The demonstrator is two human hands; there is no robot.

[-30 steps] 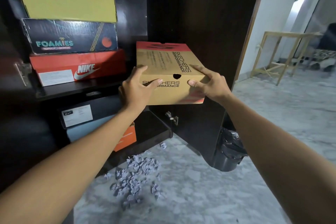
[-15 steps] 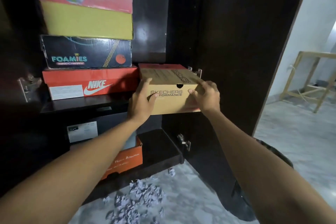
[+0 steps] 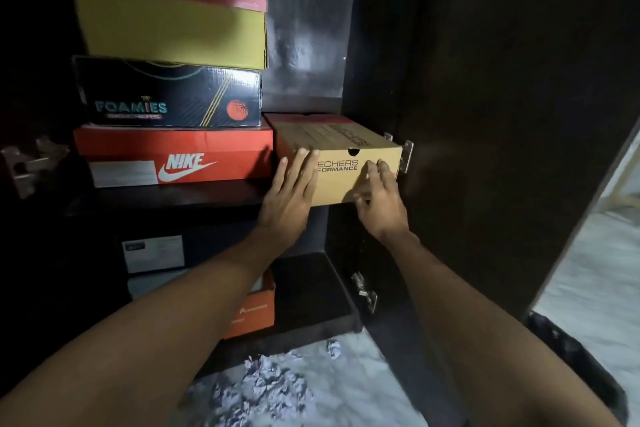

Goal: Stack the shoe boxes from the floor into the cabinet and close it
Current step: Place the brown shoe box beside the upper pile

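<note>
Over the last 1 second the tan Skechers box (image 3: 349, 163) has gone from being carried in front of the cabinet to resting on the shelf (image 3: 166, 196), touching the red Nike box (image 3: 173, 158) at its 9 o'clock. The left hand (image 3: 291, 198) lies flat-fingered on its front; the right hand (image 3: 379, 198) presses there, fingers bent, no grip taken. Placement appears nearly complete; the door (image 3: 485, 114) remains open.

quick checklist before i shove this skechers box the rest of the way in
1. Skechers box on the shelf: ok, though its front overhangs.
2. Left hand flat on the front: ok.
3. Right hand on the front: ok.
4. Room beside the Nike box: ok, they sit side by side.
5. Space behind the box: cannot tell.
6. Door hinge clear of the box's corner: cannot tell.
</note>
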